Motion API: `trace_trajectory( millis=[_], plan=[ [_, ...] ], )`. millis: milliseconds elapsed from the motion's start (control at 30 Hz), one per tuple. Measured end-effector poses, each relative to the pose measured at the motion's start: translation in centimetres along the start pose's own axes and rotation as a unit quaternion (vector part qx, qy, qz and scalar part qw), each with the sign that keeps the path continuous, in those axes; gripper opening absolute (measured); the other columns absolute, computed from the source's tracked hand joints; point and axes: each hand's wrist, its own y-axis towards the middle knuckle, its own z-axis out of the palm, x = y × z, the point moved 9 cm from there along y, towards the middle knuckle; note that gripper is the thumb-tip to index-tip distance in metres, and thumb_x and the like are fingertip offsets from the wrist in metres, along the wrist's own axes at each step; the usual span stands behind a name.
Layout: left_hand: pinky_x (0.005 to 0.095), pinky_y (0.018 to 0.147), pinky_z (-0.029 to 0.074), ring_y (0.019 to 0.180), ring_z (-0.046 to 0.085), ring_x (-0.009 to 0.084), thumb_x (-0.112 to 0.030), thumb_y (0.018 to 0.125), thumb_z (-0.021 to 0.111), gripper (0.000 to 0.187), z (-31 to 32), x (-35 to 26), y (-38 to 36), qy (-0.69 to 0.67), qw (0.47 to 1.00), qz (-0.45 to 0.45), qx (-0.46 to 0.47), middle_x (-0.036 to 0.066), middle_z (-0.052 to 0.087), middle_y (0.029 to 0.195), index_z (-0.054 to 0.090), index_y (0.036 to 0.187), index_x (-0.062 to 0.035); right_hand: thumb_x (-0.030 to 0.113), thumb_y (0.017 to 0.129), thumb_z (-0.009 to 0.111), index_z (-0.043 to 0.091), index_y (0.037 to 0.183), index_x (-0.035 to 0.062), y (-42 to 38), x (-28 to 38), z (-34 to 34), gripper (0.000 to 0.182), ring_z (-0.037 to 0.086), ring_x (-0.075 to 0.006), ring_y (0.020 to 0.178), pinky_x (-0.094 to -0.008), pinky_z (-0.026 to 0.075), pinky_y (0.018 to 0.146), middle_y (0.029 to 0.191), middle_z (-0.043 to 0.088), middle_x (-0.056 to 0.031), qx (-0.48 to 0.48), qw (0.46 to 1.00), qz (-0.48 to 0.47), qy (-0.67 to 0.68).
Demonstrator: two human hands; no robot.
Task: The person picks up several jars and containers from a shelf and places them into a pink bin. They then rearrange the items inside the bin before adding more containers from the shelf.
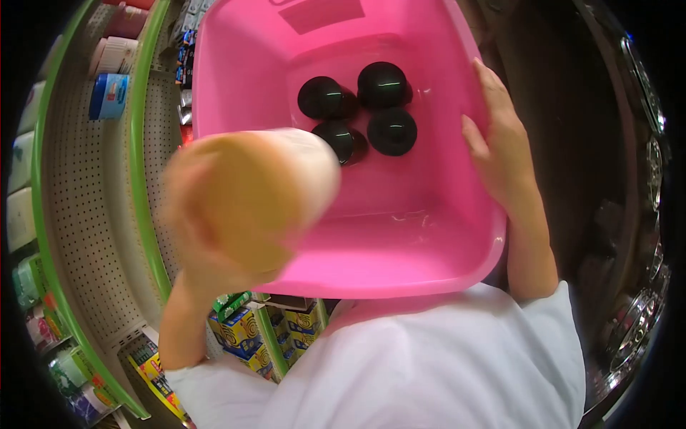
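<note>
A large pink basin [357, 279] is in front of my body. Several black round-topped items [391, 131] stand close together on its floor. My left hand [196, 214], smeared by motion, is wrapped round a container [250, 196] with a yellowish-tan end and a white side, over the basin's left front part. My right hand [504, 139] grips the basin's right rim, with some fingers showing against the inner wall and the rest hidden.
Green-edged shelves [143, 143] with perforated panels run along the left. A blue tub [109, 96] stands on one. Blue and yellow boxes [239, 332] are below the basin. Shiny wrapped goods [636, 322] line the far right.
</note>
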Motion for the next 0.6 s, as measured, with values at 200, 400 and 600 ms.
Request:
trace_trajectory(
  millis=[200,400,600],
  plan=[
    [0.0463,0.086,0.051,0.112,0.052,0.0402,-0.017,0.052,0.084,0.089,18.5,-1.1,-1.1,-0.130,0.945,-0.004,0.301,0.021,0.044,0.130,0.044,0.132,-0.0159,0.008,0.083,0.057,0.032,0.144,0.0070,0.1,-0.3,0.2,0.066,0.057,-0.0394,0.109,-0.0447,0.050,0.088,0.141,0.042,-0.0179,-0.017,1.000,-0.017,-0.018],
    [0.0534,0.101,0.038,0.122,0.042,0.0398,-0.028,0.056,0.081,0.090,26.0,-1.0,-4.2,-0.055,0.909,0.178,0.372,0.021,0.044,0.131,0.042,0.136,-0.0159,0.009,0.082,0.058,0.035,0.142,0.0052,0.0,-0.3,0.2,0.064,0.061,-0.0397,0.100,-0.0449,0.052,0.082,0.141,0.042,-0.0179,-0.015,1.000,-0.005,-0.010],
    [0.0729,0.101,0.023,0.123,0.044,0.0264,-0.031,0.060,0.077,0.083,27.7,1.4,-5.1,0.058,0.911,0.229,0.338,0.009,0.050,0.127,0.045,0.136,-0.0191,0.009,0.082,0.060,0.037,0.140,0.0037,0.0,-0.3,0.1,0.063,0.063,-0.0387,0.095,-0.0439,0.053,0.079,0.139,0.043,-0.0190,-0.027,0.999,-0.018,-0.011]
  ],
)
